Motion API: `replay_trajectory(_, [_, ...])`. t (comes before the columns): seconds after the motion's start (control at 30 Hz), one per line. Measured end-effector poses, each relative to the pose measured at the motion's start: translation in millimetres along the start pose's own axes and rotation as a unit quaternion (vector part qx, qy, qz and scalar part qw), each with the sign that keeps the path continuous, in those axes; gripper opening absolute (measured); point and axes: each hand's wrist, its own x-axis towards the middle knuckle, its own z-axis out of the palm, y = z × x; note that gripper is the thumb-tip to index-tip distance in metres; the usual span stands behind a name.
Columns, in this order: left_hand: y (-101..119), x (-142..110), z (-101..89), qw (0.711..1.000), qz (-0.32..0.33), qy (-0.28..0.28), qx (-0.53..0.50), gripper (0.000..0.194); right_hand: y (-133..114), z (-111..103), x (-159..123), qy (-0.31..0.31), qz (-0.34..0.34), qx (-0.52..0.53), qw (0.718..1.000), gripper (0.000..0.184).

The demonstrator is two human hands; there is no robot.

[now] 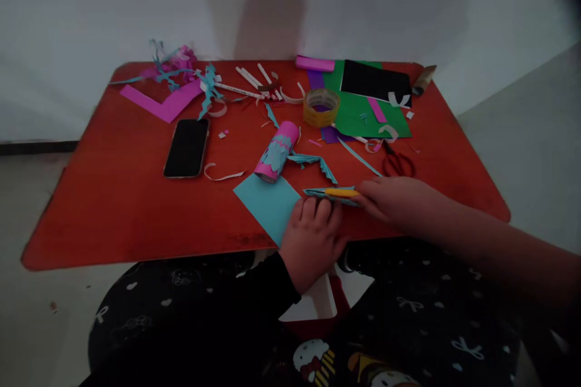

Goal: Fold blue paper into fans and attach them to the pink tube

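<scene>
While the right hand reaches in from the right edge of the frame, its fingertips close in a narrow grip on a yellow-handled implement; the tool's exact type cannot be determined, as the fingers and paper hide part of it. The implement lies lengthwise along a folded teal paper strip at lower centre of the tabletop. The left hand, in a black sleeve, rests just below that strip with its fingers slightly curled and no closed grip visible. Its fingers lie at the right corner of a light blue paper sheet.

Both hands are positioned at the near edge of a red low table. A cardboard tube wrapped in pink paper lies on its side above the blue sheet, with teal cut paper fixed to its surface. A black smartphone lies to the left of the tube. Red-handled scissors lie at right, above the right hand. A roll of yellow tape stands on a green paper sheet at upper centre, and a black paper sheet overlaps that sheet. An L-shaped pink paper strip lies at upper left, near teal and pink paper scraps.
</scene>
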Motion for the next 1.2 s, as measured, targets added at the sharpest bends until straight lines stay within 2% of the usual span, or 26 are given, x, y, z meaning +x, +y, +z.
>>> replay_trajectory(0.5, [0.3, 0.5, -1.5, 1.0, -0.001, -0.008, 0.005, 0.067, 6.9, -1.3, -7.7, -0.018, 0.017, -0.001, 1.0, 0.037])
replay_trajectory(0.73, [0.2, 0.8, -2.3, 1.0, -0.003, -0.011, 0.003, 0.069, 3.7, -8.8, -9.8, -0.04, 0.031, 0.0, 0.999, 0.036])
replay_trajectory(1.2, [-0.9, 1.6, -4.0, 1.0, 0.004, -0.012, 0.01, 0.065, 3.3, -14.5, -14.8, -0.037, 0.036, -0.001, 0.999, 0.038])
